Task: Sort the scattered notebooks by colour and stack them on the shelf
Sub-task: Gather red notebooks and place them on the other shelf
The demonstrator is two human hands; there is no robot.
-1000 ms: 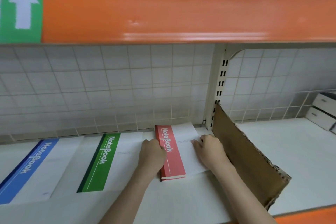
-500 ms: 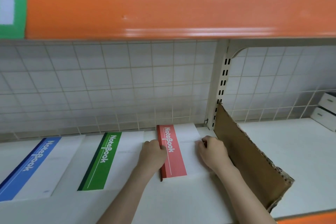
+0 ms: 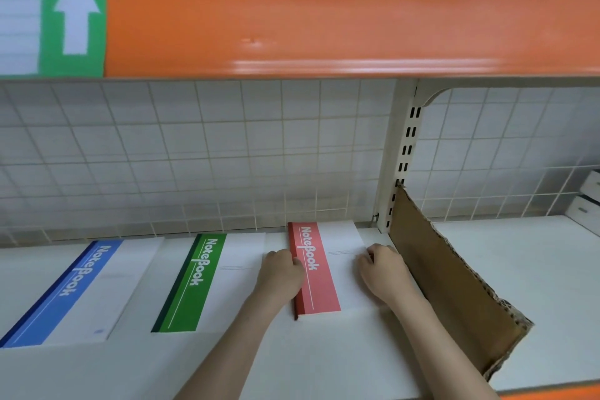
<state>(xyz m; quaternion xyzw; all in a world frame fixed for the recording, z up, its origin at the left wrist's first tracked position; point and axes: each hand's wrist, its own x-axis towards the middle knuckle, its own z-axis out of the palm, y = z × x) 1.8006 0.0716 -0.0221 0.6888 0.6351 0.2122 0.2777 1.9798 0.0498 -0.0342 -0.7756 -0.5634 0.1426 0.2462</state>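
On the smooth white shelf (image 3: 324, 364), under an orange glossy shelf edge (image 3: 324, 16), lie three flat stacks from 9 to 3 o'clock: blue notebooks (image 3: 61, 295), green notebooks (image 3: 194, 282) and the red notebooks (image 3: 316, 273) at 12 o'clock, against the wire-grid back (image 3: 194, 156). The left hand (image 3: 281, 276), fingers curled, presses the red stack's spine; the right hand (image 3: 384, 273) rests curled on its white cover, its grip seemingly holding nothing. At 3 o'clock a corrugated cardboard divider (image 3: 448, 286) stands on edge.

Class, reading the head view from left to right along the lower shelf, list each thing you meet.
blue notebook → green notebook → left hand → red notebook → right hand → cardboard divider → white boxes
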